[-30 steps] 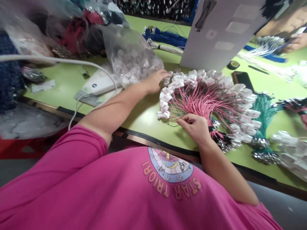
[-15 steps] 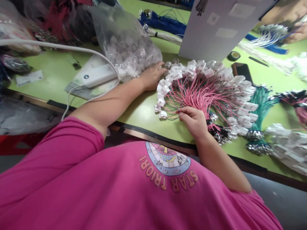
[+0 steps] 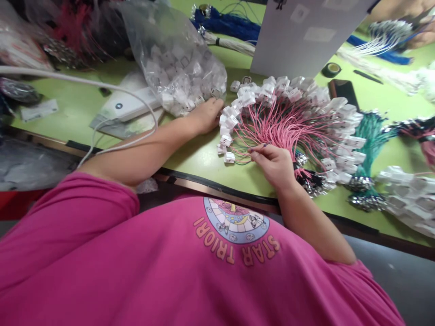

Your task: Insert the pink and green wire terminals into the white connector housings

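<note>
A fan of pink and green wires is spread on the table, tipped around its edge by white plastic connectors. At its lower left, my right hand pinches a thin wire between thumb and forefinger. My left hand lies just left of the fan, beside a clear plastic bag full of white connectors. Its fingers are curled in, and what they hold, if anything, is hidden. A couple of loose connectors rest behind the fan.
A white power strip with a cable lies to the left. Behind the fan stands a grey panel. A roll of tape, a dark phone and green wire bundles are on the right. Another person's hands show at the top right.
My left hand has drawn back left and toward me from the connectors behind the fan, its fingers now more curled. My right hand still pinches at the wires. The whole view has shifted slightly.
</note>
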The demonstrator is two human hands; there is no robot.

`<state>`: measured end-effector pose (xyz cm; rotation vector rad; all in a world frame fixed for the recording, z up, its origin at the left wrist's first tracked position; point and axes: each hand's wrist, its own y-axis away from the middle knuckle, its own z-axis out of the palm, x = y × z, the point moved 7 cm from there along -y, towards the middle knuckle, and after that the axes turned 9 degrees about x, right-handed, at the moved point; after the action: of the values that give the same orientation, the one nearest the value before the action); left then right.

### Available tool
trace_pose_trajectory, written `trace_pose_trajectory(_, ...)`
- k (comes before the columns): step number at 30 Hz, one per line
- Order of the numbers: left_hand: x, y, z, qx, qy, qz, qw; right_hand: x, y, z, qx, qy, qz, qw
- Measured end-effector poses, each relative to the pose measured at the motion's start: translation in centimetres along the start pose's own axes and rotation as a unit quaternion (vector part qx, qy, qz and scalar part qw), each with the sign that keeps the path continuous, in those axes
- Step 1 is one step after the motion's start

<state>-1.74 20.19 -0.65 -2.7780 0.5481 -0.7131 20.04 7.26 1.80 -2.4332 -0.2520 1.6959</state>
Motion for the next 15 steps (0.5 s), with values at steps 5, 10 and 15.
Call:
trace_pose_trajectory(5,-0.4,4.0,-5.5,0.094,0.306,-0.214,0.923,-0.2,0.2,-0.2,0.004,0.003,-0.008,1.0)
trace_pose_trajectory(10,4.8,8.8,-4.5,-0.051,0.583,-0.279,0.762,-0.6,0.2,0.3,-0.004,-0.008,-0.047,0.999)
trace_pose_trajectory(15,8.9,11.3,-0.8,-0.156,0.609,-0.275,0.727,-1.2,0.2,0.5,-0.031,0.024,-0.071,0.997)
